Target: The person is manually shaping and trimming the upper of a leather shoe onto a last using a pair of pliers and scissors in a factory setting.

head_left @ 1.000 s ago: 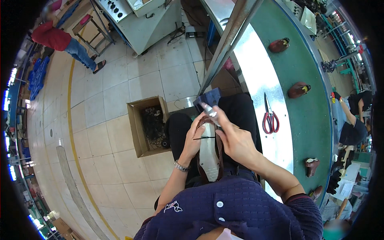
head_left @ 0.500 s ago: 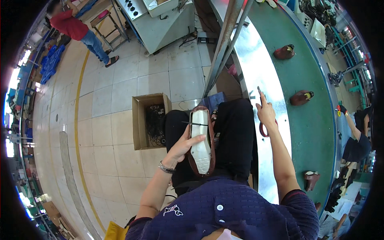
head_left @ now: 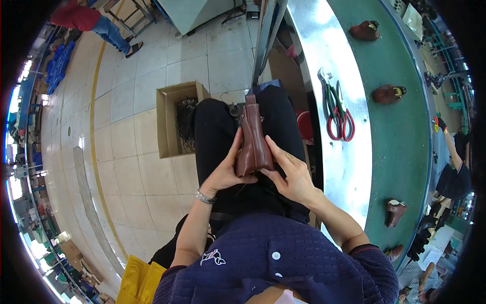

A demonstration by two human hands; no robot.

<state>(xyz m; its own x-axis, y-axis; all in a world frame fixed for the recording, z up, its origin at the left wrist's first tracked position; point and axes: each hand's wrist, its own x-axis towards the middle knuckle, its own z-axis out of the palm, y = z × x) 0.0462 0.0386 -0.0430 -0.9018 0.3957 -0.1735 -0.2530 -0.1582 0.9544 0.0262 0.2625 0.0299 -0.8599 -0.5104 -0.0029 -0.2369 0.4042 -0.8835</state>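
Both grips were half closed: left hand (head_left: 226,173) and right hand (head_left: 293,181) held the brown shoe (head_left: 252,137) by its near end, over the lap (head_left: 215,134). It seemed a positioning step; next move probably called for steady support.

The shoe (head_left: 254,144) is brown leather with a dull shine, its upper facing the camera and its underside hidden. It points lengthwise away from the wearer — a narrow tab at the far end, the body broadening toward the near end — with seam-like lines running along it. It sits between the left hand (head_left: 228,171) and right hand (head_left: 293,178), fingers touching both long sides, thumbs at the near edge
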